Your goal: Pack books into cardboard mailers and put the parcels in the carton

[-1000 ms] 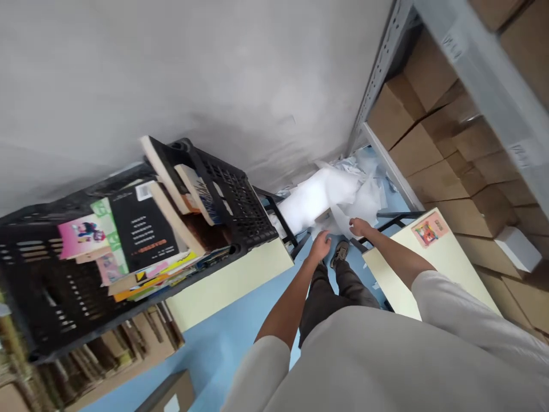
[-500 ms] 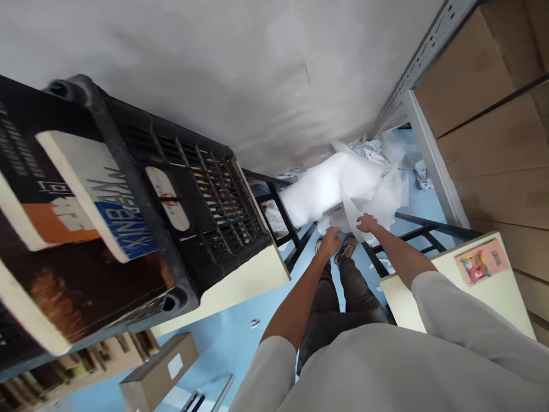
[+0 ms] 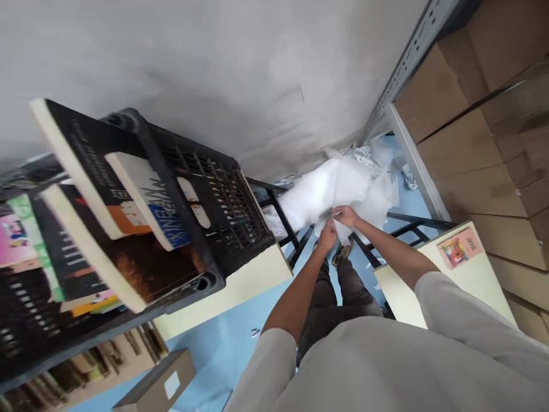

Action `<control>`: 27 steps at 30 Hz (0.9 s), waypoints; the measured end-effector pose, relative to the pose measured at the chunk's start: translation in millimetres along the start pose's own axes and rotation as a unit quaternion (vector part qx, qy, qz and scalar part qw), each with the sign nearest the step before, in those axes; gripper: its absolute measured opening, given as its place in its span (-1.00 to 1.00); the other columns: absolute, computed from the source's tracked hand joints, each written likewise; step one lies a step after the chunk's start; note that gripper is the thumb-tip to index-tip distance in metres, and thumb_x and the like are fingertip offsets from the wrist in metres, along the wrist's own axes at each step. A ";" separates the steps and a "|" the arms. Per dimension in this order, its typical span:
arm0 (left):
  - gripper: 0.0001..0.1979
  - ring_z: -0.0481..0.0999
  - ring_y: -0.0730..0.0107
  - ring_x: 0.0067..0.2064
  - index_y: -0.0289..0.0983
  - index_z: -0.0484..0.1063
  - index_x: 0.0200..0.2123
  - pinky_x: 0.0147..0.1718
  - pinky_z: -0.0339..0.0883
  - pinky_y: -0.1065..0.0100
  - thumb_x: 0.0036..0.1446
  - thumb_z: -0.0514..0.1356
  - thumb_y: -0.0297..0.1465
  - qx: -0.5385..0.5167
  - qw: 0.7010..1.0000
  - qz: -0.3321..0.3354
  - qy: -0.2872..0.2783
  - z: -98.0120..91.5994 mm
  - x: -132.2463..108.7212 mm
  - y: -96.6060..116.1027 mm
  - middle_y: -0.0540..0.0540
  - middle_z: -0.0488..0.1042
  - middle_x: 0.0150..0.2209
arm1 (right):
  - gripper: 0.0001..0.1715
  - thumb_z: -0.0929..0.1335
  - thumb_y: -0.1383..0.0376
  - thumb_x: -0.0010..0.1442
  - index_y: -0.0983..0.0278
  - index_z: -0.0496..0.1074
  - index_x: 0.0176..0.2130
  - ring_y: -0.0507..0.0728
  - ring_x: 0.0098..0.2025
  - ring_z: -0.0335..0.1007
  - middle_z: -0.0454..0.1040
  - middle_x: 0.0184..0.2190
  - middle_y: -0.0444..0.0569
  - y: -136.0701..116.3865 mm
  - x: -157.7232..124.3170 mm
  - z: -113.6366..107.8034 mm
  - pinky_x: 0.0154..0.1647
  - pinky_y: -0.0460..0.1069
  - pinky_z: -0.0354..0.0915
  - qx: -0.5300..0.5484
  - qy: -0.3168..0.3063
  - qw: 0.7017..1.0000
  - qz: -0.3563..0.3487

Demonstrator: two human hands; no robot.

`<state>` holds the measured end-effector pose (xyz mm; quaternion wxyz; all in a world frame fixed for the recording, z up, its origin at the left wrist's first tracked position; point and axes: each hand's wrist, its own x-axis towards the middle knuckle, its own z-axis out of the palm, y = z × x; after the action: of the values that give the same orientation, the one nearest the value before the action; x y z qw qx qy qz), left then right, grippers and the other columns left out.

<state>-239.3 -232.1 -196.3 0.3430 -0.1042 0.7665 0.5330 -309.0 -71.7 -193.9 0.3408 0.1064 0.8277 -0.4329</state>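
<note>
A large heap of thin, translucent white packing sheets [image 3: 309, 191] spreads ahead of my feet. My left hand [image 3: 328, 236] and my right hand [image 3: 346, 216] are close together at its near edge. Both have their fingers closed on a white packing sheet [image 3: 342, 233], a corner of which hangs down between them. A small greyish-brown edge shows just beyond my fingers, too small to name.
On the left, a black plastic crate [image 3: 240, 212] of books rests on a pale yellow tabletop [image 3: 240, 277]. Another pale tabletop [image 3: 403, 280] with a pink booklet [image 3: 460, 247] is at my right. Cardboard boxes [image 3: 463, 149] fill a metal rack. A carton [image 3: 158, 383] lies on the blue floor.
My right hand has moved left to meet my left hand, and the fingers of both have closed on the sheet. The view has shifted, showing more books at the left.
</note>
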 end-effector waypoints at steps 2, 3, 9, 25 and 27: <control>-0.35 0.66 0.12 0.15 -0.20 0.29 0.45 0.23 0.52 0.04 0.31 0.16 -0.51 -0.030 0.999 -0.027 0.004 -2.9 -0.8 17.6 -0.22 0.63 0.18 | -0.65 0.41 0.47 0.26 0.28 0.70 -0.01 0.12 -0.11 0.68 0.73 -0.03 -0.01 -22.4 -13.0 -5.5 0.08 -0.01 0.54 0.001 0.022 1.000 -0.012; -0.34 0.68 0.14 0.13 -0.20 0.28 0.45 0.18 0.55 0.06 0.30 0.14 -0.51 -0.047 0.998 -0.040 0.008 -4.8 -2.1 27.4 -0.22 0.64 0.16 | -0.62 0.40 0.49 0.24 0.29 0.70 0.00 0.12 -0.12 0.67 0.73 -0.04 -0.01 -32.7 -21.2 -10.0 0.09 -0.02 0.53 -0.005 0.032 0.999 -0.020; -0.39 0.70 0.04 0.12 -0.24 0.38 0.34 0.03 0.58 0.06 0.21 0.17 -0.51 -0.108 0.993 -0.026 -0.026 -20.5 -24.8 98.1 -0.27 0.67 0.13 | -0.46 0.38 0.54 0.18 0.28 0.67 0.10 0.17 0.01 0.62 0.67 0.11 0.07 -83.0 -93.2 -57.0 0.18 0.03 0.47 -0.088 0.096 0.986 -0.102; -0.73 0.67 0.13 0.07 -0.25 0.54 -0.03 0.16 0.49 0.02 0.20 0.25 -0.51 -0.068 0.963 0.141 -0.218 17.7 -130.4 217.3 -0.27 0.67 0.05 | -0.53 0.23 0.48 0.47 0.28 0.62 0.14 0.33 0.04 0.32 0.64 0.11 0.17 -116.7 -353.2 -129.0 0.06 0.18 0.15 -0.407 0.246 0.868 -0.144; -0.75 0.67 0.15 0.03 -0.24 0.53 -0.03 0.15 0.49 0.04 0.26 0.19 -0.52 0.025 0.961 0.191 -0.199 23.4 -146.6 227.0 -0.23 0.67 0.00 | -0.57 0.21 0.43 0.52 0.28 0.62 0.07 0.33 0.03 0.28 0.64 0.06 0.19 -107.1 -384.4 -126.4 0.05 0.19 0.12 -0.430 0.253 0.855 -0.141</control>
<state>-239.9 -148.4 61.7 0.3828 0.1613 0.7015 0.5791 -132.8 9.2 177.0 0.0673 -0.0624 0.9951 -0.0357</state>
